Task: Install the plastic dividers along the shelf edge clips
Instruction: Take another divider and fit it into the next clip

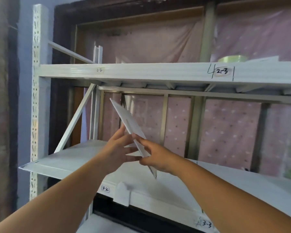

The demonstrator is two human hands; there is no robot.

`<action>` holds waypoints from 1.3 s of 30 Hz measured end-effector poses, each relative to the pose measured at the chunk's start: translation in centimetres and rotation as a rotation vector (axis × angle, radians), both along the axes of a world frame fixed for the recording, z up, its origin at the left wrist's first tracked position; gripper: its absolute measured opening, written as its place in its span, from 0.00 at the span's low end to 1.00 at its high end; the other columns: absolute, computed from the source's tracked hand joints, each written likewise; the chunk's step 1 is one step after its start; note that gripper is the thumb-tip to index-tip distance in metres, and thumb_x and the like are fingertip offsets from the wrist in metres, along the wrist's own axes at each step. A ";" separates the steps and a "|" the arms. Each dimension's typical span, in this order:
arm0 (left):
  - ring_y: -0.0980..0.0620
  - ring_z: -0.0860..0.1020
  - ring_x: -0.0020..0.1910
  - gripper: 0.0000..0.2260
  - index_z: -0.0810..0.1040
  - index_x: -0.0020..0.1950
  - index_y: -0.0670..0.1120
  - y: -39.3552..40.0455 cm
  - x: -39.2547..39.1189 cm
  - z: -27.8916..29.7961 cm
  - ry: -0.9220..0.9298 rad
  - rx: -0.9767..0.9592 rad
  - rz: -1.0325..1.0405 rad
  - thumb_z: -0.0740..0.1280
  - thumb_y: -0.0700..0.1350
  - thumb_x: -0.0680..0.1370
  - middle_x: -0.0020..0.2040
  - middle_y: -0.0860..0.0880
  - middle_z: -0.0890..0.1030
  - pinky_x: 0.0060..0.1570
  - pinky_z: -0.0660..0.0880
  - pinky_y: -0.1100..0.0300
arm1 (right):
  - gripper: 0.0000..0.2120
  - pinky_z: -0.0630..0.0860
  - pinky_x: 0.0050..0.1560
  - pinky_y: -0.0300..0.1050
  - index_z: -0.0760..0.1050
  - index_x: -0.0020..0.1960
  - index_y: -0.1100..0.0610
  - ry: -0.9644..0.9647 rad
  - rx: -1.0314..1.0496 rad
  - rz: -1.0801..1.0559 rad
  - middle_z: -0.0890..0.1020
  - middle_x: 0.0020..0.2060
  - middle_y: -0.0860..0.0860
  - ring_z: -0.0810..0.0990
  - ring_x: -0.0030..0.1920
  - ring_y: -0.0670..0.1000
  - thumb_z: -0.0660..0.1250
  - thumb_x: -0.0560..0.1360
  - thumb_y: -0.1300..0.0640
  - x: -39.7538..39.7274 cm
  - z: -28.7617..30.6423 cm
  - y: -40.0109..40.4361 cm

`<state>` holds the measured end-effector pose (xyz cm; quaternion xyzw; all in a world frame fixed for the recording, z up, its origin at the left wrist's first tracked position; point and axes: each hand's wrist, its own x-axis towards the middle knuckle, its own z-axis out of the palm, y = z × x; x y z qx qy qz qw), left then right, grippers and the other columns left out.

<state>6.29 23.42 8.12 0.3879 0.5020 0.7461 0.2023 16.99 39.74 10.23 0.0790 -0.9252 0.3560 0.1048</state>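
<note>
A flat white plastic divider (127,119) is held edge-on and tilted, its top end leaning back to the left, above the lower shelf (71,158). My right hand (155,156) pinches its lower part between thumb and fingers. My left hand (119,148) rests against the divider's left face with fingers spread. A white clip (123,193) sits on the front edge of the lower shelf, just below the divider's bottom corner, next to a label reading 3-2.
The white metal rack has a perforated upright (35,98) at left and an upper shelf beam (158,72) labelled 2-3. A roll of tape (232,58) lies on the upper shelf. Diagonal braces (74,120) cross behind. Pink dotted cloth covers the window behind.
</note>
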 end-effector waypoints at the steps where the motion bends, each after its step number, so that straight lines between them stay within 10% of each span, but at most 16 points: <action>1: 0.31 0.85 0.63 0.31 0.71 0.78 0.68 1.1 0.5 0.5 0.016 0.003 -0.004 0.78 0.48 0.79 0.67 0.38 0.85 0.56 0.83 0.33 | 0.46 0.73 0.68 0.49 0.51 0.72 0.20 0.021 -0.057 0.015 0.65 0.74 0.38 0.67 0.75 0.51 0.70 0.77 0.63 0.5 -0.1 0.8; 5: 0.29 0.85 0.60 0.34 0.66 0.81 0.69 5.5 3.1 2.9 0.068 -0.007 -0.019 0.73 0.43 0.81 0.67 0.34 0.84 0.52 0.84 0.36 | 0.42 0.71 0.67 0.37 0.61 0.64 0.15 0.137 -0.254 0.049 0.67 0.65 0.23 0.64 0.74 0.40 0.74 0.77 0.59 3.4 0.2 4.0; 13: 0.26 0.80 0.68 0.34 0.69 0.81 0.64 12.8 8.6 3.8 0.110 -0.035 -0.102 0.73 0.38 0.81 0.71 0.34 0.80 0.61 0.80 0.30 | 0.32 0.75 0.63 0.43 0.66 0.66 0.19 0.186 -0.497 -0.035 0.65 0.77 0.34 0.63 0.79 0.49 0.72 0.79 0.55 9.6 0.0 9.5; 18: 0.34 0.86 0.54 0.31 0.74 0.70 0.73 16.5 11.0 3.4 0.162 -0.044 -0.195 0.73 0.38 0.81 0.51 0.38 0.82 0.46 0.86 0.44 | 0.38 0.76 0.66 0.55 0.60 0.72 0.22 0.198 -0.526 -0.119 0.64 0.78 0.36 0.72 0.74 0.50 0.72 0.79 0.58 13.4 -0.7 12.1; 24: 0.43 0.84 0.50 0.32 0.71 0.81 0.62 19.8 14.1 2.1 0.201 -0.062 -0.225 0.72 0.37 0.81 0.46 0.46 0.81 0.47 0.84 0.45 | 0.37 0.81 0.54 0.41 0.59 0.76 0.27 0.237 -0.515 -0.228 0.69 0.75 0.33 0.77 0.65 0.38 0.72 0.80 0.58 16.9 -2.1 14.0; 29: 0.44 0.86 0.53 0.33 0.72 0.80 0.65 21.0 15.5 0.9 0.226 -0.077 -0.245 0.73 0.38 0.81 0.45 0.52 0.85 0.48 0.84 0.45 | 0.36 0.76 0.51 0.47 0.62 0.78 0.34 0.280 -0.525 -0.244 0.74 0.71 0.33 0.78 0.64 0.60 0.69 0.81 0.63 18.3 -3.7 14.9; 39: 0.43 0.84 0.57 0.33 0.75 0.67 0.80 22.4 16.6 -1.1 0.231 -0.069 -0.264 0.77 0.42 0.79 0.59 0.47 0.81 0.47 0.85 0.50 | 0.28 0.78 0.59 0.63 0.71 0.75 0.40 0.348 -0.516 -0.246 0.78 0.69 0.41 0.76 0.64 0.73 0.67 0.80 0.62 19.2 -6.2 16.5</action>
